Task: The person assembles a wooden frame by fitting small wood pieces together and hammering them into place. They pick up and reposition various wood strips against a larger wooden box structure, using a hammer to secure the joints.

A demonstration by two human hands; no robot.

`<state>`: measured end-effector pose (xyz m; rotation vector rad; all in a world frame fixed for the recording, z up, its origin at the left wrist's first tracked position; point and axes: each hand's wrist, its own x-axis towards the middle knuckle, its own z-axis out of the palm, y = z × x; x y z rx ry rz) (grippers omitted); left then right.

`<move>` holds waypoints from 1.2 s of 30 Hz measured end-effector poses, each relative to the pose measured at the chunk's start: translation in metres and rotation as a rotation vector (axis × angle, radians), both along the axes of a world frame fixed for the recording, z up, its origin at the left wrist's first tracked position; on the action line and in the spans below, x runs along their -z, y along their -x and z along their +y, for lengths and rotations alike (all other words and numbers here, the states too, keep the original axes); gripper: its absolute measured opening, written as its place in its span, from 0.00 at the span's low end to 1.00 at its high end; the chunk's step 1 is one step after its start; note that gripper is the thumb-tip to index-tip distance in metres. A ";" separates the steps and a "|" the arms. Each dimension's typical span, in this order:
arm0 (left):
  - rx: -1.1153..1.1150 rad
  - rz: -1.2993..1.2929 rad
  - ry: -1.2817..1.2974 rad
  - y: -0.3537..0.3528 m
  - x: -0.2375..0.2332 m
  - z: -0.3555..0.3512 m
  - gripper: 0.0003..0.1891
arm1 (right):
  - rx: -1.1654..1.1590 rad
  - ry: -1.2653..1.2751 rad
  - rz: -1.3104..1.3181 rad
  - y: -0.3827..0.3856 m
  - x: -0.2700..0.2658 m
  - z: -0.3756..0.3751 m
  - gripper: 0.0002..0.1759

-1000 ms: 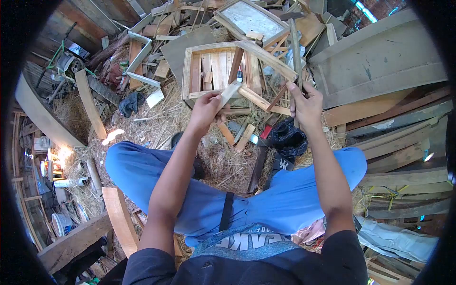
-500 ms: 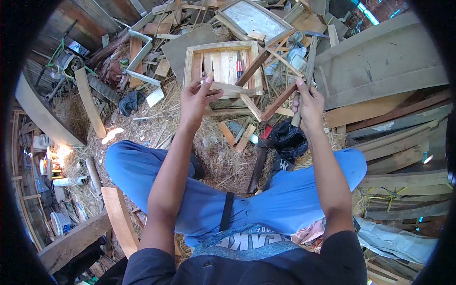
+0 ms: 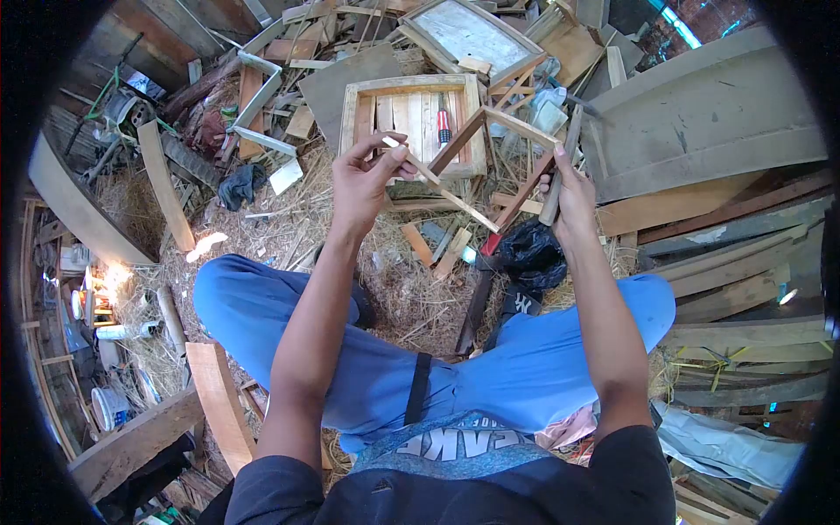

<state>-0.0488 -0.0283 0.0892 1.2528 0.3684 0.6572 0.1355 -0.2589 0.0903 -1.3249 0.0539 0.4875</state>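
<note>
My left hand [image 3: 369,179] is closed in a pinch on a narrow wooden strip [image 3: 423,170]; a pale end pokes out above the fingers. The strip meets the left corner of a small four-sided wooden frame [image 3: 528,185], with dark reddish sides and paler ones. My right hand [image 3: 570,194] grips this frame at its right side, and the hammer's wooden handle [image 3: 560,171] lies in the same hand. Beyond the frame, a red-and-black screwdriver [image 3: 444,127] rests inside a shallow wooden box [image 3: 348,114].
A black plastic bag [image 3: 531,254] and offcuts [image 3: 452,254] lie on the straw-covered ground before my legs. A framed pale panel [image 3: 472,39] stands at the back. Planks [image 3: 744,328] are stacked at right, and a large board [image 3: 691,114] leans above them.
The small frame has turned and tilted between my hands, so its opening shows more. The hammer has shifted lower in my right hand. My left hand has moved slightly right and rotated.
</note>
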 end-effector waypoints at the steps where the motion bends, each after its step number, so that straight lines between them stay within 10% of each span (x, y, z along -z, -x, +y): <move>1: -0.006 0.017 -0.018 0.000 -0.002 -0.001 0.12 | -0.001 0.001 0.000 0.000 0.001 0.000 0.19; 25: -0.137 0.054 -0.017 -0.005 0.004 0.003 0.19 | 0.019 -0.044 0.180 0.003 0.026 0.004 0.21; 36: -0.104 0.245 0.098 -0.001 0.017 0.015 0.19 | -0.056 -0.030 -0.301 -0.001 0.005 0.013 0.14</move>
